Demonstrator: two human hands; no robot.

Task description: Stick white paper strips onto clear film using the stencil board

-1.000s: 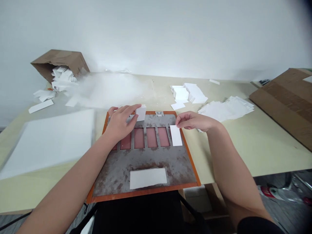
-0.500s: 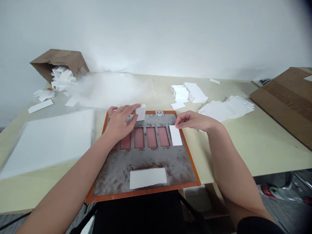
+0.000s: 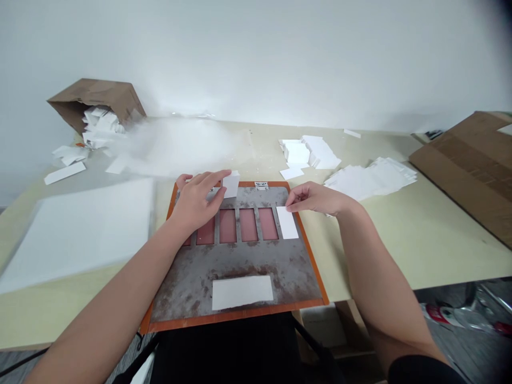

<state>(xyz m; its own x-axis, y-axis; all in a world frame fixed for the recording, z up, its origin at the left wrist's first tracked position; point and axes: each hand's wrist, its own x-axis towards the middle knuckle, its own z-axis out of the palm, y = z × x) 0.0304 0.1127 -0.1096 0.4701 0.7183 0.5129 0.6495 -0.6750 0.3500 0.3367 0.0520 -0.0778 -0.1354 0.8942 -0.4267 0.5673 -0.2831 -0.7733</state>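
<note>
Two pinches | left hand [image 3: 195,205], card [image 3: 231,184] | right hand [image 3: 316,198], strip [image 3: 287,222] | rusty steel plate [image 3: 236,266] | tipped paper bag [image 3: 96,101]

White paper strip [image 3: 287,222] — rusty metal plate [image 3: 192,277]

The setting is shown to be a plain workroom: a pale table [image 3: 384,256] is set against a bare white wall [image 3: 256,53], with a flattened cardboard sheet [image 3: 464,165] at its right edge, a tipped cardboard box [image 3: 96,101] spilling white paper cards [image 3: 100,125] at its far left corner, and an orange-framed, rust-marked metal jig [image 3: 192,282] at its near edge.
</note>
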